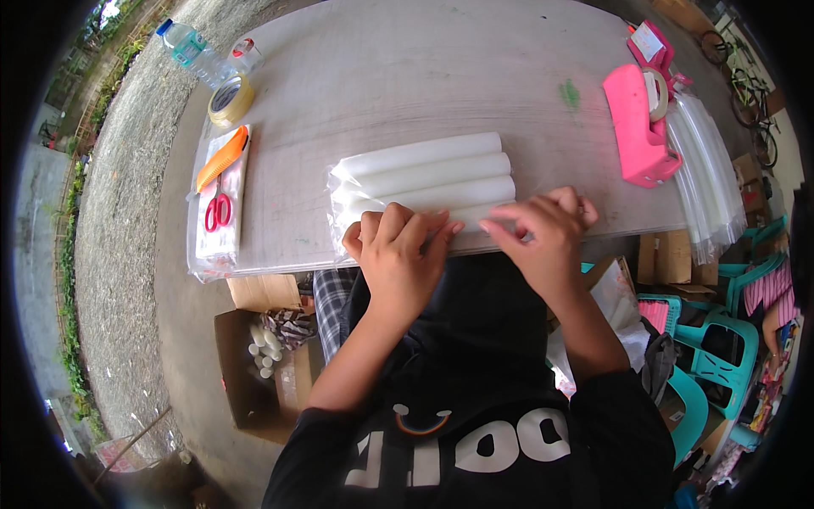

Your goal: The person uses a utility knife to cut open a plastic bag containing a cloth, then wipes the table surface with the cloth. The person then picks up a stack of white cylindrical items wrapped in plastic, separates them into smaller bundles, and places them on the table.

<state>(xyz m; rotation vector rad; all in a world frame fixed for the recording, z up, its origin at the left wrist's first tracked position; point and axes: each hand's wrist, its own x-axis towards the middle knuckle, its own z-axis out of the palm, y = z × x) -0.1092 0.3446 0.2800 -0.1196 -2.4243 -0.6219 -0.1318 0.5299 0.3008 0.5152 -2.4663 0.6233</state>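
Observation:
Several thick white sticks, which look like candles, lie side by side in a clear plastic pack [424, 176] at the table's near edge. My left hand [397, 250] is curled over the pack's near side, its fingertips and thumb pinching the plastic along the nearest stick. At the near right end of that same side is my right hand [543, 237], with thumb and forefinger drawn close together on the plastic and the other fingers bent. My palms and fingers hide part of the nearest stick. Creased, loose plastic shows at the pack's left end.
On the table's left are scissors [218, 210], an orange cutter [223, 159], tape [231, 100] and a bottle [195, 53]. A pink tape dispenser [636, 127] and long clear plastic sleeves [705, 174] lie right. Below stand a cardboard box [246, 399] and turquoise chairs [721, 356].

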